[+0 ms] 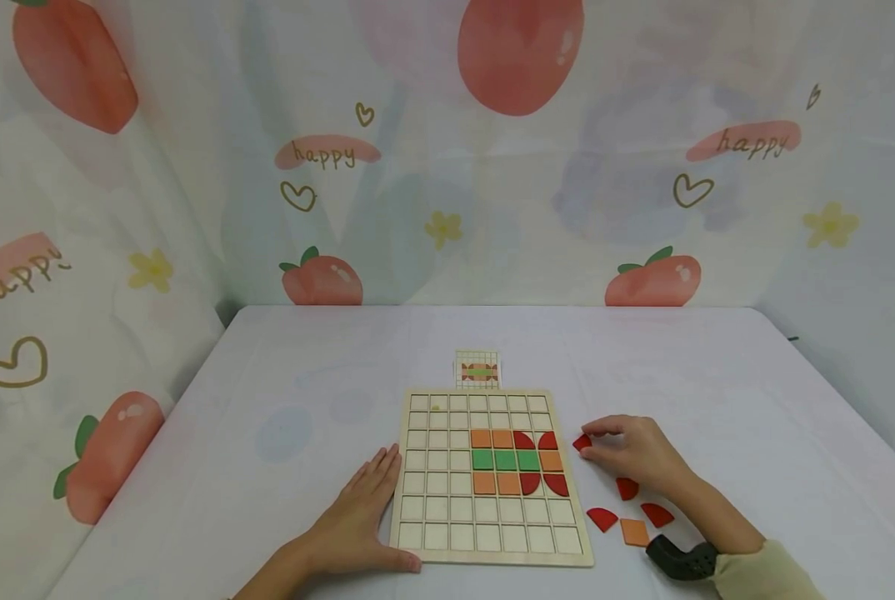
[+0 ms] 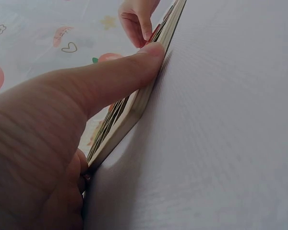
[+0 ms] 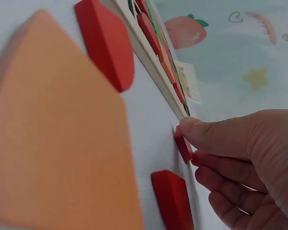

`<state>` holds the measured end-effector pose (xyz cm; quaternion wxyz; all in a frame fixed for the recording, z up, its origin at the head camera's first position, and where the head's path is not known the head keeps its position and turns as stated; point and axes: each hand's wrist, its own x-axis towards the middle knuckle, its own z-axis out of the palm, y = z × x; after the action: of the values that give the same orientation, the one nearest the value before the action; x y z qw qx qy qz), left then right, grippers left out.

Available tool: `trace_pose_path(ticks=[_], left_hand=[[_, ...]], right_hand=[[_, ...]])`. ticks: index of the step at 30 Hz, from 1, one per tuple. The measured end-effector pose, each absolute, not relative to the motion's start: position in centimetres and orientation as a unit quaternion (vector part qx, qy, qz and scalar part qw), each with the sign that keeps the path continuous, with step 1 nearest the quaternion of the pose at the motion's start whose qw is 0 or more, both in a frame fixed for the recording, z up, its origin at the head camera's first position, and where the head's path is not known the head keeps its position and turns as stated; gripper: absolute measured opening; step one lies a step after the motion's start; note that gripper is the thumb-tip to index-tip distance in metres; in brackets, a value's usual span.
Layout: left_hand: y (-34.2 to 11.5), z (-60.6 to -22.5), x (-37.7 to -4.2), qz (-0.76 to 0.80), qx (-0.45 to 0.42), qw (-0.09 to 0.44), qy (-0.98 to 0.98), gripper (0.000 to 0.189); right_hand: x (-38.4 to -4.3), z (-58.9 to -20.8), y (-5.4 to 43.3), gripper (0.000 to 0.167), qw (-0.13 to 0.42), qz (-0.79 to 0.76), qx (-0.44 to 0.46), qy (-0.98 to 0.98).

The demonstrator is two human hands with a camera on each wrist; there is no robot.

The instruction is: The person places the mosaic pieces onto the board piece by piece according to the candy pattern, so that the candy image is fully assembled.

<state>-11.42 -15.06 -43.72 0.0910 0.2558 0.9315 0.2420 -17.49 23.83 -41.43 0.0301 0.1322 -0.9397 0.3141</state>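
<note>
A wooden grid board (image 1: 425, 507) lies on the white table, with orange and green squares and red quarter-circles in its right-hand cells. Flat along its left edge rests my left hand (image 1: 357, 508), fingers straight and the thumb touching the near edge. Just right of the board, my right hand (image 1: 638, 450) pinches a red quarter-circle tile (image 3: 183, 143) between thumb and fingertips. Closest to that hand lies another loose red quarter-circle (image 1: 627, 488). Behind the board sits a small pattern card (image 1: 477, 357) showing a coloured design on a grid.
Loose on the table, right of the board, are two more red quarter-circles, one near the board (image 1: 602, 519) and one farther right (image 1: 657, 515), plus an orange square tile (image 1: 634, 532). A black curved device (image 1: 680, 560) is at my right wrist. Printed cloth (image 1: 507, 183) hangs behind the table.
</note>
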Motion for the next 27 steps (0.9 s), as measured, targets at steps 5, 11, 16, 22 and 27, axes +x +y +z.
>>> trace_pose_path(ticks=[5, 11, 16, 22, 27], left_hand=[[-15.0, -43.7, -11.4, 0.238, 0.254, 0.093, 0.933, 0.124], [-15.0, -43.7, -11.4, 0.236, 0.251, 0.094, 0.934, 0.125], [-14.9, -43.6, -11.4, 0.240, 0.249, 0.096, 0.934, 0.125], [-14.9, -43.6, -11.4, 0.240, 0.249, 0.098, 0.933, 0.125], [-14.9, -43.6, -11.4, 0.240, 0.251, 0.095, 0.933, 0.125]], right_hand=[[-17.7, -41.5, 23.9, 0.029, 0.024, 0.309, 0.138, -0.941], [-18.1, -41.6, 24.2, 0.028, 0.011, 0.318, 0.146, -0.937], [-18.2, -41.7, 24.4, 0.028, 0.002, 0.324, 0.138, -0.936], [-18.5, -41.8, 24.6, 0.026, -0.006, 0.329, 0.138, -0.934], [-18.6, -41.7, 24.6, 0.027, -0.007, 0.335, 0.142, -0.931]])
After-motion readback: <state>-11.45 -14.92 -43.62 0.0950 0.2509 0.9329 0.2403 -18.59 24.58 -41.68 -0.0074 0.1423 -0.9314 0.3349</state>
